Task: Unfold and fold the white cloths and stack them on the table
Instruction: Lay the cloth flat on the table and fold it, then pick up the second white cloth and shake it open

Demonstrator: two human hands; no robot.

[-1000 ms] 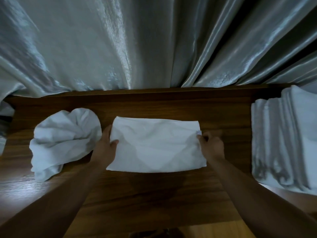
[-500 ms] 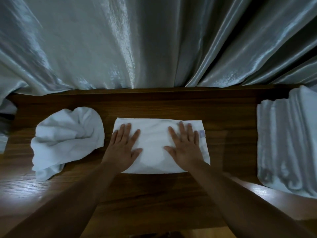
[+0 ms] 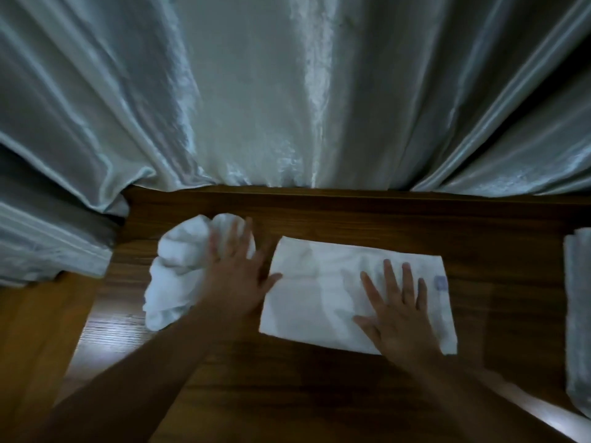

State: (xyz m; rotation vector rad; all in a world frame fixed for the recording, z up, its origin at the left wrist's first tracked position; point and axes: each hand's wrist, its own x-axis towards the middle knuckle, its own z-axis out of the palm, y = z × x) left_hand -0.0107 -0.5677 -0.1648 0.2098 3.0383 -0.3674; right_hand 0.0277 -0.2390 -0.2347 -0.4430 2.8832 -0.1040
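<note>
1. Both hands were spread flat: the right hand (image 3: 403,318) pressed palm-down on the folded cloth (image 3: 323,292), the left hand (image 3: 235,276) open, blurred, over the table (image 3: 287,394) just left of that cloth.
2. Partly under the left fingers (image 3: 238,238) lay a crumpled cloth (image 3: 179,270), left of the folded cloth.
3. Well right of the folded cloth stood a stack of cloths (image 3: 580,314).
4. Beyond the folded cloth hung a curtain (image 3: 287,91).
</note>
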